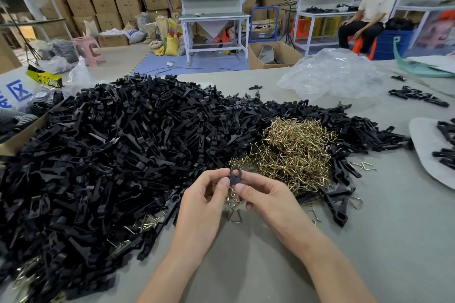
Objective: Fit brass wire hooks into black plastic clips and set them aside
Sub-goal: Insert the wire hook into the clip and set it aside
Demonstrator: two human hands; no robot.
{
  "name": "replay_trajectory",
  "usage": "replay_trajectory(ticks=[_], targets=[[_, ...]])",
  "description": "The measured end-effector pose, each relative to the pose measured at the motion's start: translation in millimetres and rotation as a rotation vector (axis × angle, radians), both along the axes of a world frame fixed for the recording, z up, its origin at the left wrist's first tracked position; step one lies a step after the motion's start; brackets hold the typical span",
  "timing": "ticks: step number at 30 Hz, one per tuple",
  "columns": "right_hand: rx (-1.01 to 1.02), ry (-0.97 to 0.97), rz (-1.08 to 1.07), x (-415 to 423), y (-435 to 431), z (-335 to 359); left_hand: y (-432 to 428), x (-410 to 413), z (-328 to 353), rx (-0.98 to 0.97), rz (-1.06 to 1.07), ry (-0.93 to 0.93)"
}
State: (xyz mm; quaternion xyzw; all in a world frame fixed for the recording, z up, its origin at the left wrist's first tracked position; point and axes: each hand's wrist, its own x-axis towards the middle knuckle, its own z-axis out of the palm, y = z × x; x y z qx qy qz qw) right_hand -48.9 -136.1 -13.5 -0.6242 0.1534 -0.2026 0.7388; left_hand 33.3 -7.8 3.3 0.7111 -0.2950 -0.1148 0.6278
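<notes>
Brass hook pile (295, 152) amid black clip heap (110, 155)

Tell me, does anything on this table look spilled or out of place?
Yes: some brass hooks lie outside the brass hook heap. A stray pair sits on the bare table to its right, and more hooks are tangled under the black clip pile at its near edge.

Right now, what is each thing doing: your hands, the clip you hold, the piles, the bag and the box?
black clip, held up, pinched from both sides.
left hand, pinches the clip, fingers curled.
right hand, pinches the same clip.
clip pile, loose heap.
brass hook pile, tangled heap beside the clips.
plastic bag, crumpled.
cardboard box, top open.
</notes>
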Motion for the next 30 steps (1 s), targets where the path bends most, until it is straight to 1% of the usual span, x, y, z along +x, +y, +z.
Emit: replay_trajectory(ticks=[6, 11, 13, 17, 19, 21, 23, 25, 26, 29, 30], targets=[[-0.013, -0.010, -0.003, -1.2, 1.1, 1.7, -0.1, -0.5, 0.5, 0.008, 0.008, -0.019], [0.090, -0.049, -0.024, -2.0, 0.6, 2.6, -1.0, -7.3, 0.2, 0.007, 0.043, -0.128], [0.103, -0.059, -0.002, -2.4, 0.4, 3.2, -0.9, -8.5, 1.8, 0.004, 0.046, -0.167], [0.196, -0.097, 0.099, -3.7, 1.2, 5.8, 1.1, -11.1, 6.3, -0.058, -0.023, -0.110], [0.235, -0.125, 0.134, -4.0, 1.9, 7.8, 1.5, -11.3, 6.8, -0.069, -0.023, -0.136], [0.266, -0.154, 0.106, -4.2, 1.3, 11.4, 0.7, -10.0, 4.6, -0.087, 0.014, -0.149], [0.334, -0.184, 0.030, -5.1, -1.1, 17.0, -0.1, -7.0, 1.7, -0.086, 0.051, -0.131], [0.442, -0.225, -0.057, -7.8, -6.0, 21.2, 0.2, -3.1, -3.0, 0.012, 0.073, -0.189], [0.485, -0.238, -0.097, -9.8, -8.8, 22.6, 1.4, -1.1, -5.5, 0.109, 0.071, -0.264], [0.554, -0.239, -0.190, -13.5, -14.6, 22.5, 6.9, 1.0, -6.9, 0.423, 0.032, -0.597], [0.570, -0.236, -0.211, -14.1, -15.9, 21.6, 8.0, -0.2, -5.2, 0.506, 0.006, -0.667]])
